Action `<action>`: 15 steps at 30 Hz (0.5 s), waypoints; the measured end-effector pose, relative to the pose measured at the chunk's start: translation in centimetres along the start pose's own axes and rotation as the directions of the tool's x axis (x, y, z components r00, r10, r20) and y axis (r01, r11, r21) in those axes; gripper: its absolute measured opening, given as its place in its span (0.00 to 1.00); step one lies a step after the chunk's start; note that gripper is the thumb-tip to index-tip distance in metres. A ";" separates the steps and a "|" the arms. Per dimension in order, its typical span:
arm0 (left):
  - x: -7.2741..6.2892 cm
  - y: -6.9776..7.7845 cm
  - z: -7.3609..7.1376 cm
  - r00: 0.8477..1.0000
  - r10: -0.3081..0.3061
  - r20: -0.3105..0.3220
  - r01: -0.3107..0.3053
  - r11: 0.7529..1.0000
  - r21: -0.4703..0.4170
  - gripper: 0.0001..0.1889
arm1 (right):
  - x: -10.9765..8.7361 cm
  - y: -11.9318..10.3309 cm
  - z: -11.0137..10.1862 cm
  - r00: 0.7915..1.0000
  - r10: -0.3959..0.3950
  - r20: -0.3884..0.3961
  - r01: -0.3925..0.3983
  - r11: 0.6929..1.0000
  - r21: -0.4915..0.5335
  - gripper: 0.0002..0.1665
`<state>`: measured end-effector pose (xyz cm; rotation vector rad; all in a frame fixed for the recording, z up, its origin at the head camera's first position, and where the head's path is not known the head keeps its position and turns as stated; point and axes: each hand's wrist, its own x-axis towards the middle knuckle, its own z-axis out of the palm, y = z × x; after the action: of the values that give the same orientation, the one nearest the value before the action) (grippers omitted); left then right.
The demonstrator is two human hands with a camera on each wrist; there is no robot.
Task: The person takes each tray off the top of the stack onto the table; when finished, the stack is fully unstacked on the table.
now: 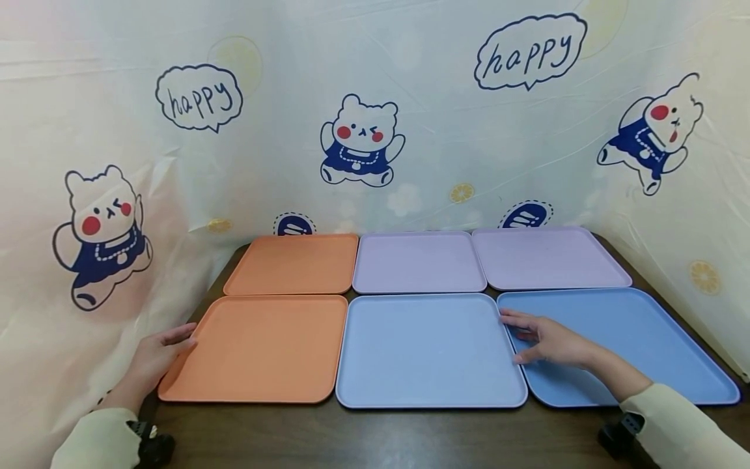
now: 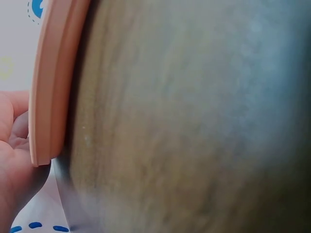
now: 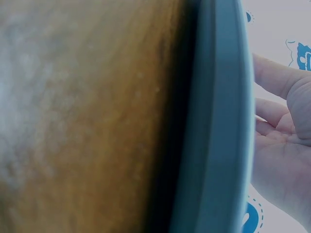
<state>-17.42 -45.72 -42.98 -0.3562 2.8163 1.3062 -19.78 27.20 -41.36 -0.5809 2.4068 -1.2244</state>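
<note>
My left hand (image 1: 155,357) is at the left edge of the front orange tray (image 1: 263,348), its fingertips touching the rim. In the left wrist view this tray's rim (image 2: 53,87) hides part of the hand (image 2: 17,170). Over the left part of the darker blue tray (image 1: 621,345) reaches my right hand (image 1: 553,342). Its fingers and thumb are spread apart, with the tips at the right rim of the light blue tray (image 1: 430,352). From the right wrist a blue rim (image 3: 228,121) covers the fingertips of that hand (image 3: 291,126).
Behind the front row lie another orange tray (image 1: 293,264) and two lilac ones, the middle tray (image 1: 418,262) and the right tray (image 1: 547,257). All lie flat on a dark wooden table (image 1: 351,438). A printed cloth (image 1: 433,65) hangs behind and at the sides.
</note>
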 end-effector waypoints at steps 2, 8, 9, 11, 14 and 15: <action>-0.1 0.0 0.0 1.000 0.007 -0.008 -0.007 1.000 0.007 0.33 | 0.0 0.0 0.0 1.000 0.000 0.001 0.000 1.000 0.002 0.51; -0.2 0.0 0.0 1.000 0.002 0.002 -0.002 1.000 0.022 0.33 | 0.0 0.0 0.1 1.000 0.001 0.004 -0.001 1.000 0.012 0.51; -0.3 0.0 0.0 1.000 -0.002 0.007 0.002 1.000 0.023 0.33 | 0.0 0.0 0.1 1.000 0.001 0.005 -0.001 1.000 0.015 0.51; -0.3 0.0 -0.1 1.000 -0.011 0.011 0.011 1.000 0.020 0.34 | 0.0 0.0 0.1 1.000 0.001 0.005 -0.001 1.000 0.016 0.51; -0.3 0.2 0.0 1.000 -0.012 0.013 0.011 1.000 0.008 0.36 | 0.0 0.1 0.1 1.000 0.000 0.002 0.000 1.000 0.008 0.51; -0.3 0.3 0.0 1.000 -0.006 0.008 0.006 1.000 0.003 0.36 | 0.1 0.1 0.0 1.000 -0.001 0.001 0.001 1.000 0.005 0.51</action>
<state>-17.17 -45.50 -42.72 -0.3587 2.8075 1.2998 -19.82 27.19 -41.45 -0.5812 2.4018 -1.2298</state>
